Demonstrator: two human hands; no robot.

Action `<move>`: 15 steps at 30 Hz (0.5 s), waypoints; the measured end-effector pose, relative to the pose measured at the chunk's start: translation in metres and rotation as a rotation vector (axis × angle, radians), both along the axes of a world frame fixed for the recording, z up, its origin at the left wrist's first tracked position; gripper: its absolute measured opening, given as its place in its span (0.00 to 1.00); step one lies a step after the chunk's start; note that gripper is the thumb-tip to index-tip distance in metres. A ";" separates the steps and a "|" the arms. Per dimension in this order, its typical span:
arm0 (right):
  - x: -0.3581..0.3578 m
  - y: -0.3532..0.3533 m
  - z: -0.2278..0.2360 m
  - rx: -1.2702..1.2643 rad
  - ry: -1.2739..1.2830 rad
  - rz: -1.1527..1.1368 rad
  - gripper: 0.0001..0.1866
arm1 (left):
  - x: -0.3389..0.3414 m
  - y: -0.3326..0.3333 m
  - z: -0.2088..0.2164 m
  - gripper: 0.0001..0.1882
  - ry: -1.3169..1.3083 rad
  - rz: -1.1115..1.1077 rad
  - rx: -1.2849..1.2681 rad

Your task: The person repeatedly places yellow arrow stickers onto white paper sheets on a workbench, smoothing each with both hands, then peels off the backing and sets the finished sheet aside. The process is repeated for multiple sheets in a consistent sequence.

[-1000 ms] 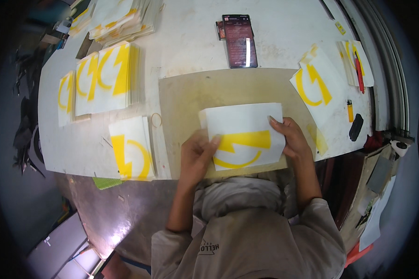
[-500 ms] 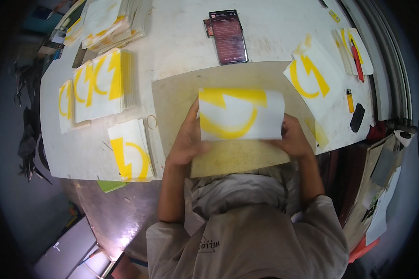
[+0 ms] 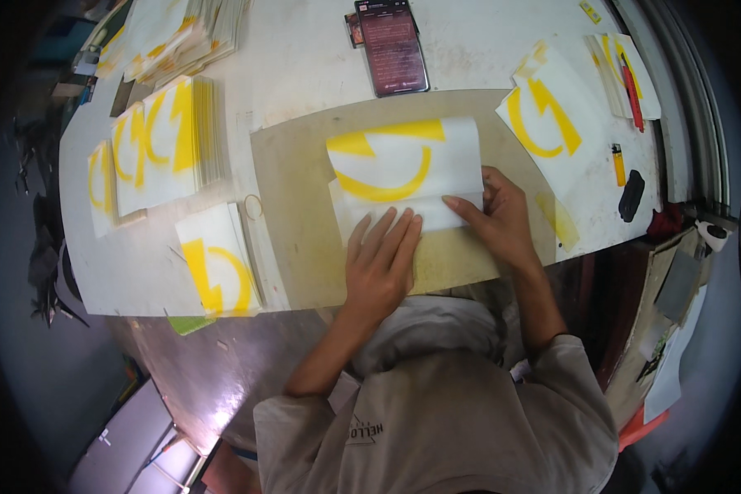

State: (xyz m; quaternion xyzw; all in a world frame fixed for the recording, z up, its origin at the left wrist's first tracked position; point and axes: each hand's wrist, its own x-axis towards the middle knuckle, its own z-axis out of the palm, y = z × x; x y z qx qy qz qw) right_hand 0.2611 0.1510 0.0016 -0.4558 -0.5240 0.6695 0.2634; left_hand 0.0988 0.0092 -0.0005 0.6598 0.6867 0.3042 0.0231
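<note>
Clearly, the white paper (image 3: 399,165) with the yellow mark lies on the tan mat (image 3: 292,189), in front of the person, its far side seemingly curved over in a loose bend. The left hand (image 3: 380,276) rests with fingers out long and slightly spread, their tips on the near strip of the paper, gripping nothing. The right hand (image 3: 506,222) has its thumb on that same strip and its fingers curled at the right edge; whether they pinch from beneath, I cannot tell.

The paper should be light and springy, smooth enough to slide, and easily creased or smudged. The plain right edge and near strip look the best places to hold, away from the yellow.

Room for sliding it lies leftward over the mat, up to the small stack (image 3: 214,263) at the near left. On the far side, the phone (image 3: 393,49) sets a limit; to the right, a loose sheet (image 3: 543,123) overlaps the mat. The table edge runs close on the near side.
</note>
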 end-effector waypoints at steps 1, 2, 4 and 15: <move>0.002 -0.004 0.006 0.226 -0.140 -0.016 0.22 | 0.000 -0.004 -0.007 0.23 0.010 -0.013 -0.011; 0.004 -0.009 0.015 0.458 -0.281 -0.033 0.23 | -0.002 -0.004 -0.011 0.24 0.019 -0.027 -0.016; 0.016 -0.030 0.019 0.806 -0.444 -0.028 0.24 | -0.001 -0.008 -0.013 0.25 -0.010 -0.028 -0.006; 0.038 -0.069 -0.009 1.121 -0.696 0.406 0.22 | 0.000 -0.044 -0.010 0.28 0.036 -0.078 -0.324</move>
